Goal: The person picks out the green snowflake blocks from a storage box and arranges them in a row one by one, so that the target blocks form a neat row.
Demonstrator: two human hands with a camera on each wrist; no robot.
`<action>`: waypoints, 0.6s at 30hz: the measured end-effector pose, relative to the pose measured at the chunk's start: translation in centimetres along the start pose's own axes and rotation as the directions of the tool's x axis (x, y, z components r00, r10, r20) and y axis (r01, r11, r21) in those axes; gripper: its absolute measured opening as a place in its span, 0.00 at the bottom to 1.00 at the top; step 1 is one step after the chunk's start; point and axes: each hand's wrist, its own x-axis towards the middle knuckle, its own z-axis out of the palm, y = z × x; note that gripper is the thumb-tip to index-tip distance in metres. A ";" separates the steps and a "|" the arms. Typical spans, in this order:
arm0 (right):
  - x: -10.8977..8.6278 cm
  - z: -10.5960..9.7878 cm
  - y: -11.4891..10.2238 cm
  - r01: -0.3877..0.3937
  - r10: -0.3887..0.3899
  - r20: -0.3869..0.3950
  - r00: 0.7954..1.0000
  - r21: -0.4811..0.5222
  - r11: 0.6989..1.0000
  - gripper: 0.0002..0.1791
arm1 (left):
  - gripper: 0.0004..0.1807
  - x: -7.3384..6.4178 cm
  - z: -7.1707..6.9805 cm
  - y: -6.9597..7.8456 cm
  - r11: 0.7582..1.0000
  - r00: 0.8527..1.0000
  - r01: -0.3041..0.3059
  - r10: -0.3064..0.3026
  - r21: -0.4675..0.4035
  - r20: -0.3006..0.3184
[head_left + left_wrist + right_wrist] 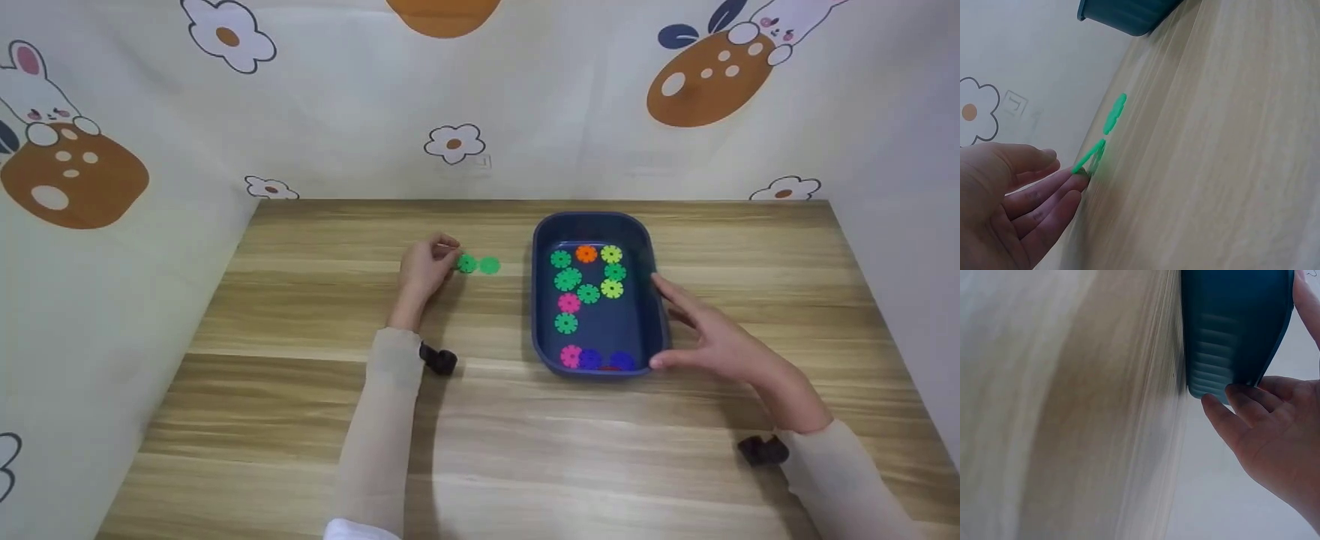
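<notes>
Coloured discs [568, 279]: about a dozen sit inside the blue tray [615, 330], so most of the discs in sight are in; some bunch up at its near end.
Tipped green disc [466, 263]: on the desk [510, 457], left of the tray and not in it yet; one edge is up against a fingertip of the left grip [429, 268].
Flat green disc [490, 265]: just right of the tipped one, also not in yet.
Left grip: loose, fingers a bit bent; the thumb looks apart from the disc.
Right grip [716, 341]: holds the tray's right side, thumb at the near corner.
Desk: stripy brown wood; the tray stands right of the middle.
Far wall [360, 142]: pale, with flowers [454, 143] and a bunny [780, 26].
Right wall [900, 247]: looks plain.
</notes>
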 end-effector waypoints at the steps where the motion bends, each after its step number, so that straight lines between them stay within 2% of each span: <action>1: 0.0 0.0 0.0 0.001 -0.001 -0.001 1.000 -0.001 1.000 0.61 | 0.13 0.0 -0.1 0.1 1.000 1.000 0.002 -0.002 0.004 0.001; 9: 0.2 0.0 0.3 0.034 -0.034 -0.002 0.999 -0.020 0.999 0.61 | 0.15 -0.3 -0.2 0.3 1.000 1.000 -0.004 0.004 -0.004 0.018; 14: 0.2 0.0 0.3 0.022 -0.021 0.002 1.000 -0.013 1.000 0.61 | 0.15 -0.5 -0.4 0.8 1.000 1.000 -0.014 0.014 0.007 0.011; 18: 0.2 0.0 0.3 0.015 -0.015 0.003 1.000 0.005 1.000 0.61 | 0.15 -0.5 -0.4 1.5 0.999 1.000 -0.019 0.020 -0.028 0.020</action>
